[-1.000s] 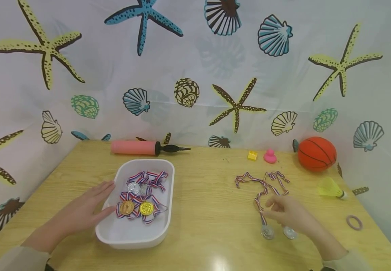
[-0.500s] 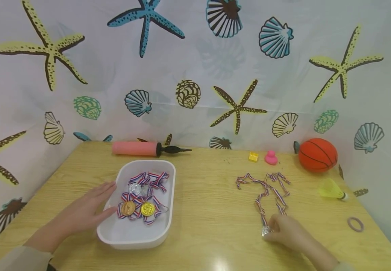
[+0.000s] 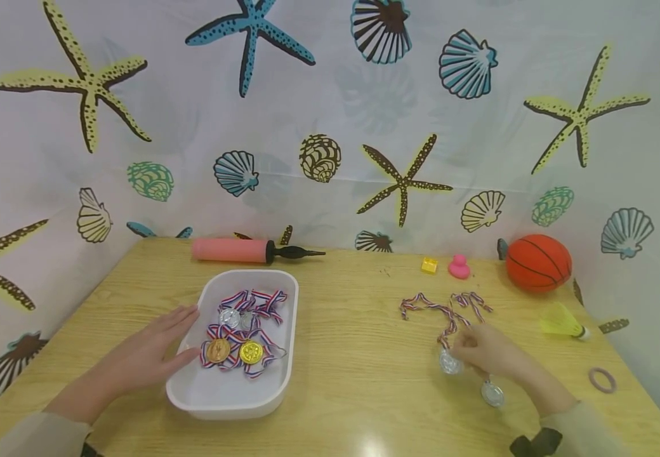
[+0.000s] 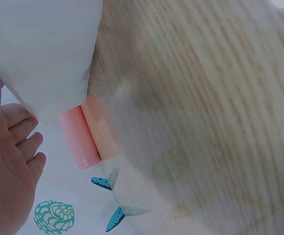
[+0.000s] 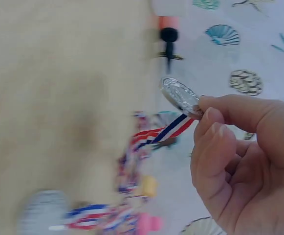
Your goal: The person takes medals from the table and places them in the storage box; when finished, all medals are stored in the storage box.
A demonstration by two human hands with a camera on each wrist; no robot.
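My right hand [image 3: 487, 352] pinches a silver medal [image 3: 450, 360] at its edge; the right wrist view shows it tilted between thumb and fingers, its striped ribbon [image 5: 163, 133] trailing away. A second silver medal [image 3: 492, 393] lies by the wrist. Both ribbons stretch back across the table in a loose tangle. On the left, my left hand [image 3: 141, 355] rests against the side of a white tray [image 3: 233, 400], fingers fairly straight along it and thumb over the rim. Inside lie silver medals [image 3: 230, 318], a bronze-coloured medal [image 3: 218, 350] and a gold medal [image 3: 251, 351] on striped ribbons.
A pink hand pump [image 3: 233, 250] lies behind the tray. At the back right are a yellow block [image 3: 429, 265], a pink duck [image 3: 459, 266] and a red ball [image 3: 538, 263]. A yellow shuttlecock [image 3: 561, 320] and a purple ring [image 3: 601, 379] lie along the right edge.
My right hand has moved from above the medals down to one, taken hold of it and drawn it away from me along the table. My left hand stays at the tray.
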